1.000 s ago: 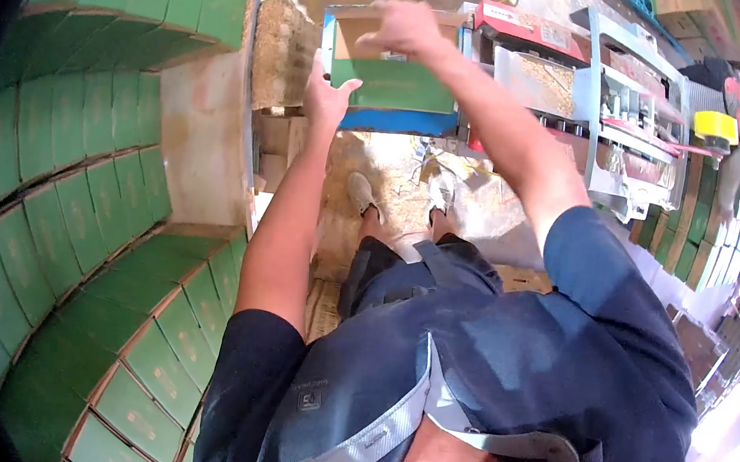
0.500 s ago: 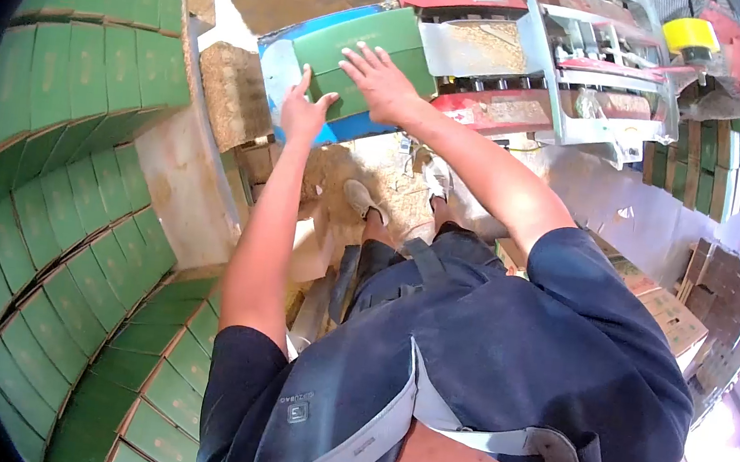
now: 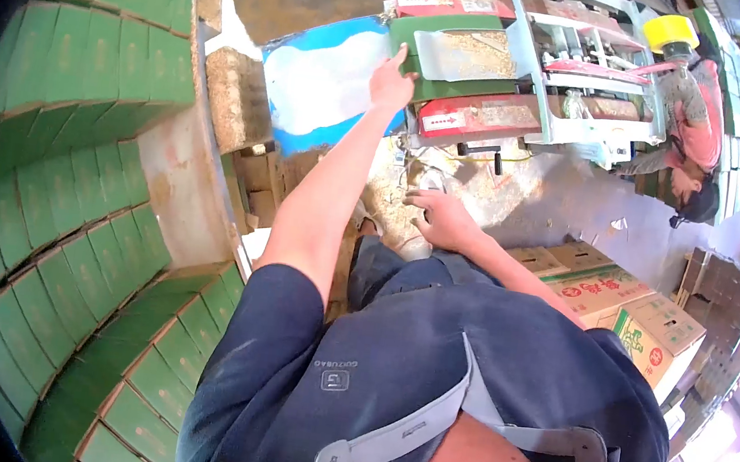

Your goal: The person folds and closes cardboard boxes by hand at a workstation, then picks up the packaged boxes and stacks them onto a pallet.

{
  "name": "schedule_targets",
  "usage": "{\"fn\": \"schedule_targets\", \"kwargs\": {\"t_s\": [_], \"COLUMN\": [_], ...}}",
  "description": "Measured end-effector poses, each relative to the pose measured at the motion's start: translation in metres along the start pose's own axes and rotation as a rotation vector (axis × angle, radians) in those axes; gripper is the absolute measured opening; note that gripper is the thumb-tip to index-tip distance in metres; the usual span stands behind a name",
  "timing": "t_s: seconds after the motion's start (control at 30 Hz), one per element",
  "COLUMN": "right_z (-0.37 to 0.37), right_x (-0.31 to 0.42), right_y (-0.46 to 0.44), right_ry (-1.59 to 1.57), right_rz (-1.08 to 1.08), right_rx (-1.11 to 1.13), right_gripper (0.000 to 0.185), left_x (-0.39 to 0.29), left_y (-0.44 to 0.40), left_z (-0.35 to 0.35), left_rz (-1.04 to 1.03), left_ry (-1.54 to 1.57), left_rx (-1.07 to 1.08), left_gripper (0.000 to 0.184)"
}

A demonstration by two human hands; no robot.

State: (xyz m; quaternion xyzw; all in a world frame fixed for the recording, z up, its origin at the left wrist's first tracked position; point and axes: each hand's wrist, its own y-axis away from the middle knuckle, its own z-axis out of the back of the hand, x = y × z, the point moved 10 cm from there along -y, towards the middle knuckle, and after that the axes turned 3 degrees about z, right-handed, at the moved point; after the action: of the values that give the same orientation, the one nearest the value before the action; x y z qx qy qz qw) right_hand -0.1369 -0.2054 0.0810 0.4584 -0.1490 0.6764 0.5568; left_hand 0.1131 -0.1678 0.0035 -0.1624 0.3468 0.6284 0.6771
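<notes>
My left hand [image 3: 392, 85] is at the left end of a green carton [image 3: 401, 36], index finger stretched out and thumb apart, with nothing held. The carton lies in a taping machine, partly hidden beneath a pale metal plate [image 3: 468, 55] between two red side rails [image 3: 479, 116]. Below the machine, in front of my body, my right hand [image 3: 440, 221] hangs free with loosely bent fingers and holds nothing. To the left of the carton, the blue table [image 3: 289, 62] shows a worn white patch.
Green cartons [image 3: 88, 62] stand stacked in rows at the left. Printed brown cartons [image 3: 618, 300] sit at the lower right. A yellow tape roll [image 3: 671, 33] tops the machine's far end. Beside it is a co-worker in a pink top [image 3: 704, 118]. A crank handle [image 3: 488, 156] sticks out below the near rail.
The green carton has moved right, off the blue table and under the machine's plate. My left hand followed it rightward. My right hand has left the carton and come down toward my body.
</notes>
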Motion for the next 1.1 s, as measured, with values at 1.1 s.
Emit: {"fn": "schedule_targets", "kwargs": {"t_s": [1.1], "right_z": [0.013], "right_x": [-0.064], "right_y": [-0.225], "right_ry": [1.549], "right_rz": [0.238], "right_rx": [0.310], "right_gripper": [0.021], "left_x": [0.349], "left_y": [0.613], "left_z": [0.028], "left_rz": [1.051], "left_ry": [1.372], "left_rx": [-0.472], "left_gripper": [0.044]}}
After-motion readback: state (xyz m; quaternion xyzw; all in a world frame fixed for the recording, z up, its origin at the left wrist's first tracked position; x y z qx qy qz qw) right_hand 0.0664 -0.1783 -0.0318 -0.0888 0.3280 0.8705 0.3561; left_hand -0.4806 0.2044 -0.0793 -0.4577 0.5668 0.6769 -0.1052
